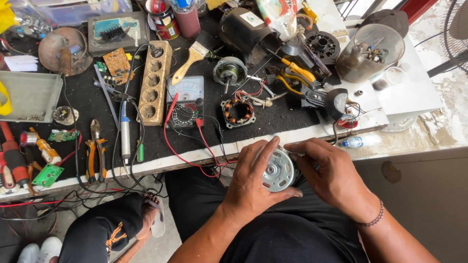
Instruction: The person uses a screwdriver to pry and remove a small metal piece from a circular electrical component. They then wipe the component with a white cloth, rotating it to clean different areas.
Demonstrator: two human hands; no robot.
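Observation:
A round silver motor end cover [278, 170] with a centre bearing hole sits between both my hands, held over my lap at the table's front edge. My left hand [253, 182] cups it from the left and below, thumb under it. My right hand [329, 173] grips its right rim, fingers curled over the top. A beaded bracelet circles my right wrist. On the black mat just beyond lies a copper-wound stator [238, 112] and a small rotor housing [229, 71].
An analog multimeter [185, 101] with red and black leads lies mid-table. A wooden socket strip [153, 83], soldering iron [125, 132], orange pliers [94, 153], paintbrush [189, 61], black motor body [243, 30] and a clear jar [368, 51] crowd the bench. Another person's leg and sandal [157, 221] show lower left.

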